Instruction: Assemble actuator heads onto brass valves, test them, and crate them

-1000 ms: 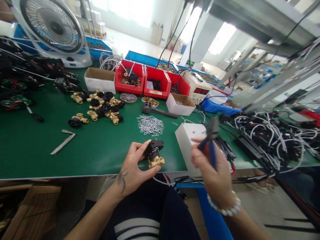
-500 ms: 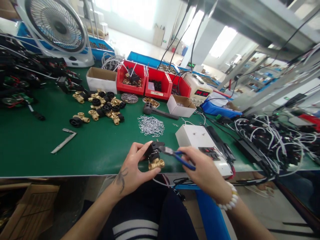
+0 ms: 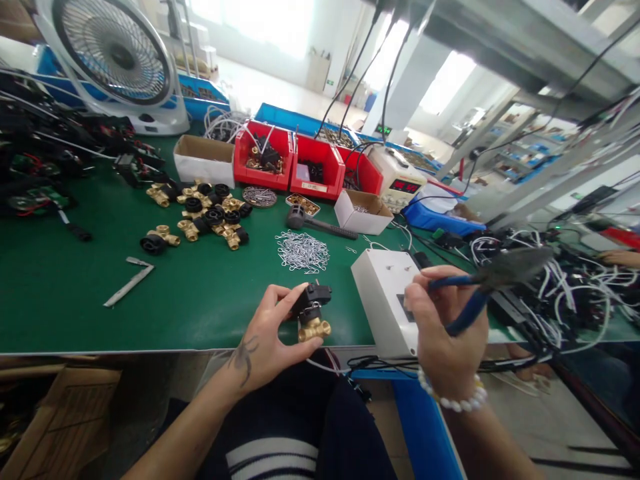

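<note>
Near the table's front edge, my left hand [image 3: 273,330] grips a brass valve [image 3: 314,328] with a black actuator housing [image 3: 311,300] on top. A thin metal clip shows at the joint between the two. My right hand [image 3: 447,327] is raised over the white control box [image 3: 383,300], its fingers round the blue handles of pliers [image 3: 500,277]. The dark jaws of the pliers point to the upper right, well apart from the valve. Behind the valve lies a pile of silver spring clips [image 3: 303,252].
Several brass valves with black caps [image 3: 213,210] lie at the left. A black mallet [image 3: 320,223] rests behind the clips. Red bins [image 3: 263,157], a white carton [image 3: 363,212] and a fan [image 3: 113,60] stand along the back. Tangled white cables [image 3: 555,287] fill the right side.
My right hand has drawn the pliers away from the valve, up and to the right, turning their jaws away. My left hand stays in place with the valve.
</note>
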`<control>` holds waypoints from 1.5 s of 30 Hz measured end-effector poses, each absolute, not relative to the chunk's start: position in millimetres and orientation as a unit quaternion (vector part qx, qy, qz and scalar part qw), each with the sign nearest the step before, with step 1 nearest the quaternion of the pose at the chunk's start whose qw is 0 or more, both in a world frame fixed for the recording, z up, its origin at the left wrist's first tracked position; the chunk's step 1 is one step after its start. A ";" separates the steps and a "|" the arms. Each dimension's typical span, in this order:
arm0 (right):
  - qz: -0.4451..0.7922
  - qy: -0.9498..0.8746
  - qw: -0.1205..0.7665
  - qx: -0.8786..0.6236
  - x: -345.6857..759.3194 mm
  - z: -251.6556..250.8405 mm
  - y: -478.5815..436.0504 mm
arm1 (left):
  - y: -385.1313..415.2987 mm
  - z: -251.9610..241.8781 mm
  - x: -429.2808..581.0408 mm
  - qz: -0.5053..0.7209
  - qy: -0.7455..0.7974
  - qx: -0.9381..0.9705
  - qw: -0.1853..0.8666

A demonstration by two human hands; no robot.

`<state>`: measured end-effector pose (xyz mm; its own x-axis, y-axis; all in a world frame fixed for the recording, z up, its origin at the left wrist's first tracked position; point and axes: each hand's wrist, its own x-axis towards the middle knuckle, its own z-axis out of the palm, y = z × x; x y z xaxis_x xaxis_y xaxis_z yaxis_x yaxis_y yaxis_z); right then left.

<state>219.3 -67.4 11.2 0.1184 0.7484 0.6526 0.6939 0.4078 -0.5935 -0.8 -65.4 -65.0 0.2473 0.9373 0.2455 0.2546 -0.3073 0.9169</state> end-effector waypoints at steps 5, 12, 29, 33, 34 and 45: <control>0.065 -0.829 0.206 -0.515 221.4 11.3 -66.5 | -64.7 -66.6 -1.5 0.435 0.430 0.674 0.414; 0.008 -0.712 0.427 -0.557 221.8 13.5 -67.6 | -65.1 -66.8 -1.8 0.428 0.429 0.694 0.389; 0.022 -0.758 0.349 -0.550 223.8 26.0 -67.7 | -64.0 -67.5 -1.7 0.444 0.419 0.695 0.380; 0.007 -0.722 0.421 -0.550 219.3 23.8 -69.9 | -64.5 -67.8 -1.6 0.446 0.423 0.698 0.368; 0.033 -0.766 0.345 -0.542 218.1 22.3 -70.1 | -64.7 -67.1 -1.9 0.441 0.425 0.698 0.371; 0.075 -0.788 0.258 -0.554 216.1 14.8 -71.3 | -64.4 -63.4 -1.9 0.433 0.426 0.698 0.379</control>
